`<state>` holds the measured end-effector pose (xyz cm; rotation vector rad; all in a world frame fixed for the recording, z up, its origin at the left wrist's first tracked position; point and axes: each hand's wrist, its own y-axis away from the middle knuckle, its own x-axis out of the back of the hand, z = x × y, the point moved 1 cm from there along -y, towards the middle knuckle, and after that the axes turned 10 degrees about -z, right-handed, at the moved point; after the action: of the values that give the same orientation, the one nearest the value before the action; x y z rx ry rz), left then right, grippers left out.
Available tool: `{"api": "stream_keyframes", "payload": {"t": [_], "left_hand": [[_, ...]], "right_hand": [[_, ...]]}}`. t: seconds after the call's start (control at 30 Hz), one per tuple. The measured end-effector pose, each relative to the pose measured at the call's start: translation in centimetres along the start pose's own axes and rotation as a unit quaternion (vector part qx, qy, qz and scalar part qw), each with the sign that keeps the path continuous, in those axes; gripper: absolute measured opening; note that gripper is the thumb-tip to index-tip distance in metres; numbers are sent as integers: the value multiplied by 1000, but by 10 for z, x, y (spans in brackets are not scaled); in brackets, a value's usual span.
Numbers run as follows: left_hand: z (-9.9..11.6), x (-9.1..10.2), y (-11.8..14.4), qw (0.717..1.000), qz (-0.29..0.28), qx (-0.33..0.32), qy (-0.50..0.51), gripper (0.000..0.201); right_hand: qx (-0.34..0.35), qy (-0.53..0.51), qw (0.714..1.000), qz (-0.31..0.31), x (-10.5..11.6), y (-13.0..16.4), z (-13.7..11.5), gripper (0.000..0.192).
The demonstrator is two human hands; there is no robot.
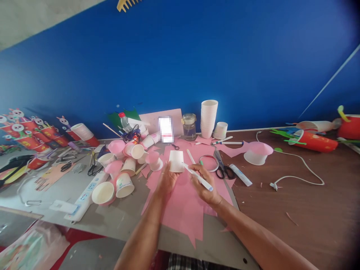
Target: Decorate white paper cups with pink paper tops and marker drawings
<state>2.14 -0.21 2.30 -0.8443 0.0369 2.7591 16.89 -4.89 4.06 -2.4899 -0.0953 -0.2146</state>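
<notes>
Left hand (166, 180) gripped a white paper cup (176, 161), held just above pink paper (184, 204) on the tabletop (309, 210). Right hand (204, 185) closed around a marker (197, 177), tip at the cup's side. Marking step apparently in hand; the next stroke would call for a steady cup. Scissors (223, 168) lay near.

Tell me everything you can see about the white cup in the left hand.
The white cup is small, plain and looks like paper, with no print visible. The left hand holds it from below and the side, above the pink paper sheet. The tip of the white marker, held in the right hand, points at its lower right edge.
</notes>
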Motion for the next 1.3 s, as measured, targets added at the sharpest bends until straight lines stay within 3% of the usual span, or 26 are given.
{"api": "stream_keyframes", "payload": {"t": [0.17,0.63,1.3], "left_hand": [[0,2,0,1000,11,-1,18,36],[3,1,0,998,49,7,50,37],[4,2,0,993,22,-4,114,42]], "right_hand": [[-21,-27,999,1,0,-2,1,16],[-36,22,999,30,5,-3,1,18],[-37,5,999,-2,4,-2,2,13]]}}
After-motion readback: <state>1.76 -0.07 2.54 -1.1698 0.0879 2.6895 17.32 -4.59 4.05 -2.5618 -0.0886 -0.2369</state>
